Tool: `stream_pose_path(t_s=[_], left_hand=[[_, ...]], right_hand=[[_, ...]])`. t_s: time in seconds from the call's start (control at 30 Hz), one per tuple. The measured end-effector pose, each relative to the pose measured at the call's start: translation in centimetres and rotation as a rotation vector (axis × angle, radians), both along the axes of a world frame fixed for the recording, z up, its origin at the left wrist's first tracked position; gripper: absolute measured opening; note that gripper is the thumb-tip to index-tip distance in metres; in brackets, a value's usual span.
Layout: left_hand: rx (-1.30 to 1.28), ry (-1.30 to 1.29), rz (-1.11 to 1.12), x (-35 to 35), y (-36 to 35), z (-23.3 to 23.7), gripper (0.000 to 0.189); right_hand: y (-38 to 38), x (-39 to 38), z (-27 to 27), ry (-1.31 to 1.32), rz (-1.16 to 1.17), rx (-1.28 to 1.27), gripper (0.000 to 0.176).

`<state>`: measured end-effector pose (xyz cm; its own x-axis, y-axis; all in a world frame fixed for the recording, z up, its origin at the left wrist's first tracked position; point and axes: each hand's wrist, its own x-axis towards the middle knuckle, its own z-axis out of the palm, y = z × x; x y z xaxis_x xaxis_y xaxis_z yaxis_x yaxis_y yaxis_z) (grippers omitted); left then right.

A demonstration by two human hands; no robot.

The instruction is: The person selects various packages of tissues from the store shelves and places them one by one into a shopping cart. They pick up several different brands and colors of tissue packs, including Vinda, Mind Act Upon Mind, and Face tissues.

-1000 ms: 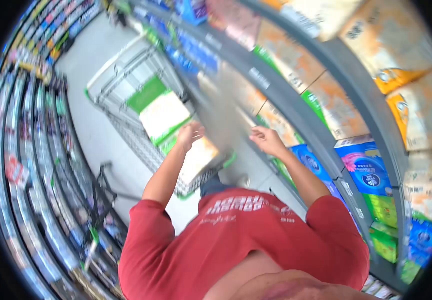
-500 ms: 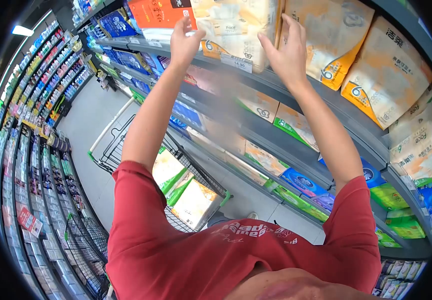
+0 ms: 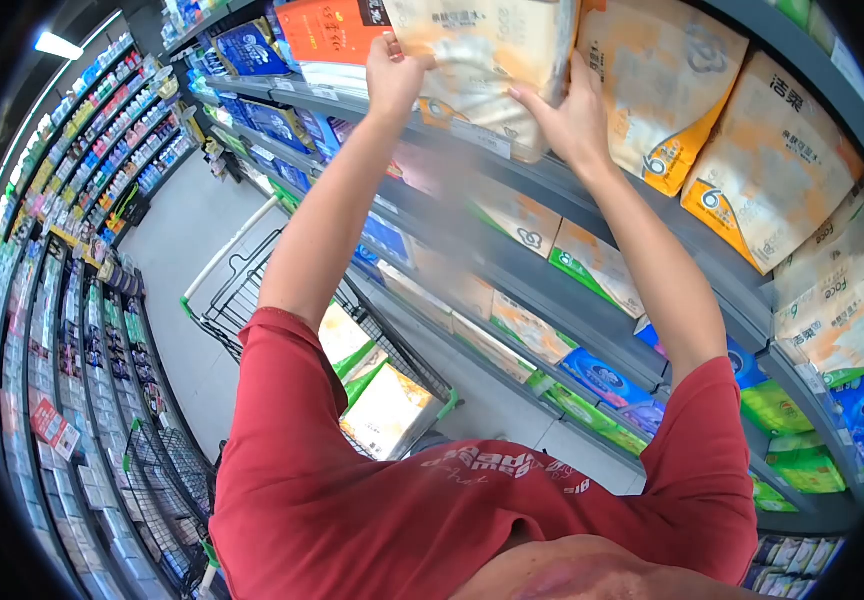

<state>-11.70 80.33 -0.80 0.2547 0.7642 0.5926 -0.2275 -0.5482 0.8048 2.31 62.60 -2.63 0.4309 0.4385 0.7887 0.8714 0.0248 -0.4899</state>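
Note:
A large beige pack of face tissues [image 3: 497,60] with orange patches stands at the front of the upper shelf, tilted a little. My left hand [image 3: 397,78] grips its left edge, fingers bent round the side. On the other side my right hand [image 3: 574,112] presses its thumb into the front, where the wrapping creases, with its fingers along the right edge. Just left of my left hand is an orange-and-white pack [image 3: 337,35]. Similar beige packs [image 3: 657,90] with orange corners stand to the right of my right hand.
Below are shelves [image 3: 512,255] with more tissue packs in green, blue and beige. A wire shopping cart [image 3: 237,275] holding tissue packs [image 3: 387,405] stands at my left, beside the shelving. Across the aisle are another wire cart [image 3: 157,490] and stocked shelves [image 3: 72,330].
Both hands have closed in on the sides of the beige tissue pack. Its front has shifted and tilted, and its wrapping now creases under my right thumb.

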Motion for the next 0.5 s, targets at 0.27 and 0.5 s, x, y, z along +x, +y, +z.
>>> stream_pose_path(t_s=[0.27,0.5], left_hand=[[-0.128,-0.214,-0.131,-1.3,-0.6,-3.1,0.053],[-0.276,-0.339,-0.295,-5.2,-5.0,-3.0,0.028]], right_hand=[[-4.1,-2.3,-0.5,-0.245,0.12,0.1,0.083],[-4.3,-3.4,0.3,-0.64,0.153,0.33,0.071]])
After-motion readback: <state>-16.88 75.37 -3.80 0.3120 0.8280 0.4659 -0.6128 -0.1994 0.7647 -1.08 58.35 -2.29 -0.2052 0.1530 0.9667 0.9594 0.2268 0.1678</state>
